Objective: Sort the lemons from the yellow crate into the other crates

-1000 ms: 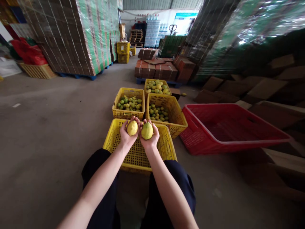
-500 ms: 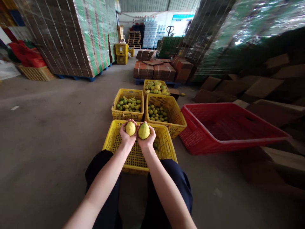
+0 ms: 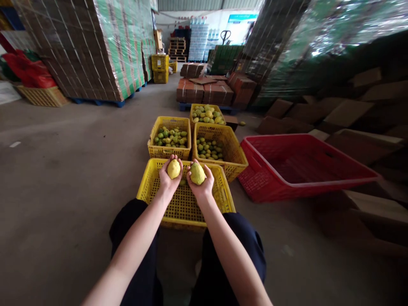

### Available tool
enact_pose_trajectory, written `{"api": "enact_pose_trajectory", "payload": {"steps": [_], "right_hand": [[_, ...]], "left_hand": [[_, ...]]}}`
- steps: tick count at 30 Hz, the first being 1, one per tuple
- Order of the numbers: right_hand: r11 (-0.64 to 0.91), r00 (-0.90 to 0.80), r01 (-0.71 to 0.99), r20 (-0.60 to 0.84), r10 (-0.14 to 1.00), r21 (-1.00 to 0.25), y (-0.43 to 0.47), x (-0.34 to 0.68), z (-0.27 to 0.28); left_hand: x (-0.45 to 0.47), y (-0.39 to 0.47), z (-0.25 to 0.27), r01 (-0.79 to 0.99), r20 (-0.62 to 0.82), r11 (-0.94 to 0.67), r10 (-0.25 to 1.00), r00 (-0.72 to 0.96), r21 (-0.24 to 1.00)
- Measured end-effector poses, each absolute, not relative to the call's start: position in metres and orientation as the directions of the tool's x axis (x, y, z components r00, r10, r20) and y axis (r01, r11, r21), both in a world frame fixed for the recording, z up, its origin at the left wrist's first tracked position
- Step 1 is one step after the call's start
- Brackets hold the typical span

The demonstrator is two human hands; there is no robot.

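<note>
Now, just past our knees (image 3: 129, 216), the near yellow crate (image 3: 181, 212) sits below both arms. Towards its far edge, our left hand (image 3: 171, 173) lies palm up, fingers curled round a yellow fruit (image 3: 174, 169) whose long axis points roughly away from us. Our right hand (image 3: 201, 182), nearer the far right corner, cups a greenish fruit (image 3: 197, 174), its far end leaning left towards the other. A gap parts the hands; seen through it, a half-hidden green fruit (image 3: 182, 182) lies in the crate, closer to our left. Beyond the far edge stand a left crate (image 3: 168, 152) and a right crate (image 3: 237, 148), both holding fruit.
</note>
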State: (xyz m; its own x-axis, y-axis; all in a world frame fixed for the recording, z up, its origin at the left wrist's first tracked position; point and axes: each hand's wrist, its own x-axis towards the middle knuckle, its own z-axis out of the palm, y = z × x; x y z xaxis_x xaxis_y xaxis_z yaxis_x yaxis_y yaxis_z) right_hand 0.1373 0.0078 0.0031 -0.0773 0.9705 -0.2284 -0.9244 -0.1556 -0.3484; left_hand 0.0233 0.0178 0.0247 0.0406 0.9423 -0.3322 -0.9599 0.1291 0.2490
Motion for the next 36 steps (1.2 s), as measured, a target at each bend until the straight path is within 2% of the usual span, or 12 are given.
{"api": "enact_pose_trajectory", "payload": {"steps": [7,12,17,22,27,31,36], "right_hand": [[-0.160,-0.085,-0.879,-0.182,0.980,-0.449,0.005,0.139,-0.001],[-0.102,-0.083,-0.845,-0.061,0.995,-0.525,-0.001,0.138,0.009],[-0.100,-0.115,-0.812,-0.010,0.993,-0.576,-0.004,0.141,0.012],[-0.129,-0.155,-0.799,-0.005,0.988,-0.588,-0.003,0.142,0.010],[-0.143,-0.130,-0.850,-0.062,0.990,-0.506,-0.002,0.143,0.009],[-0.134,-0.061,-0.913,-0.196,0.979,-0.385,0.002,0.145,0.004],[-0.213,-0.054,-0.899,-0.385,0.921,-0.383,0.011,0.150,-0.013]], "left_hand": [[0.028,0.014,0.022,-0.972,-0.402,0.183,0.909,0.111,0.146],[0.026,0.011,0.021,-0.940,-0.337,0.246,0.928,0.158,0.236],[0.024,0.010,0.019,-0.906,-0.287,0.229,0.949,0.128,0.355],[0.023,0.008,0.021,-0.904,-0.292,0.246,0.946,0.144,0.349],[0.025,0.008,0.023,-0.938,-0.378,0.241,0.916,0.134,0.251],[0.026,0.012,0.017,-0.971,-0.435,0.178,0.896,0.092,0.162],[0.025,0.012,0.010,-0.965,-0.461,0.181,0.884,0.075,0.189]]}}
